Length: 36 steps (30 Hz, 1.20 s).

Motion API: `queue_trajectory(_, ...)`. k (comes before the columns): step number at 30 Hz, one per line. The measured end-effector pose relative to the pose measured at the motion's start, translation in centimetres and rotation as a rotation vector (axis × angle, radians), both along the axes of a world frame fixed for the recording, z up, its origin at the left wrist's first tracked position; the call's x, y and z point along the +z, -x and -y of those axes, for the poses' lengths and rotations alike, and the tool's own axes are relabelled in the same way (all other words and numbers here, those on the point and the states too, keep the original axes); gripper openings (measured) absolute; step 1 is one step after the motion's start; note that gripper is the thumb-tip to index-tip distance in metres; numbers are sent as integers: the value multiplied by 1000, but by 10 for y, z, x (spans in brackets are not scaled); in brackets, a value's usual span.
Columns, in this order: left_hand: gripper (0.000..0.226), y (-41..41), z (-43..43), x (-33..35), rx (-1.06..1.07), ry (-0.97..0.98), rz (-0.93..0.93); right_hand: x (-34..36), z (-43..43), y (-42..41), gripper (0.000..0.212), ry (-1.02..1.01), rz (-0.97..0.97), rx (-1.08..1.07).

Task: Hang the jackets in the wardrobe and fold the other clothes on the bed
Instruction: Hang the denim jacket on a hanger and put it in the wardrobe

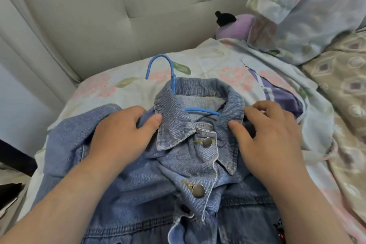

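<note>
A blue denim jacket (190, 166) lies front up on the bed, buttoned with metal buttons. A blue hanger (170, 77) sits inside it; the hook sticks out past the collar and a bar shows in the neck opening. My left hand (122, 132) grips the jacket's left shoulder beside the collar, thumb on the collar and fingers curled into the cloth. My right hand (271, 134) lies on the right shoulder, thumb touching the collar and fingers bent over the shoulder edge.
The bed has a floral sheet (122, 83). A padded white headboard (118, 16) stands behind. A purple plush toy (235, 25) and floral pillows (309, 6) lie at the back right. A purple garment (281, 93) peeks out right of the jacket. A patterned beige cover (344, 89) lies far right.
</note>
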<state>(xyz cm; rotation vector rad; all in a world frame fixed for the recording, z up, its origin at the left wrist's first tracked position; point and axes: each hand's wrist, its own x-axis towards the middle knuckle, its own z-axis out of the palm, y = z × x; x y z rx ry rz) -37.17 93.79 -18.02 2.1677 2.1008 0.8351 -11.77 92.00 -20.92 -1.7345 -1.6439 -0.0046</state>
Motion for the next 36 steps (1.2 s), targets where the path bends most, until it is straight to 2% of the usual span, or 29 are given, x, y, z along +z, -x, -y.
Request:
queue_trajectory(2,65,2,3,0,-18,-25,7,1,0,1,38,-5,16,35)
queue_trajectory(6,66,5,9,-4,-51,-47,29,3,2,1,29,-21,-40,131)
queue_trajectory(10,61,9,14,-10,-50,-55,38,1,0,-2,34,-19,-62,190)
queue_trajectory(16,48,18,15,-21,-110,-123,33,-10,-4,2,40,7,-65,98)
queue_trajectory(25,33,13,20,-39,-105,-107,33,-31,-13,9,31,1,-139,25)
queue_trajectory(29,35,18,38,-36,-125,31,29,-15,-1,9,29,92,-40,149)
queue_trajectory(33,37,28,66,-15,-108,113,111,23,23,2,24,219,-119,197)
queue_trajectory(36,29,36,96,13,-59,138,129,68,46,-1,25,276,-75,307)
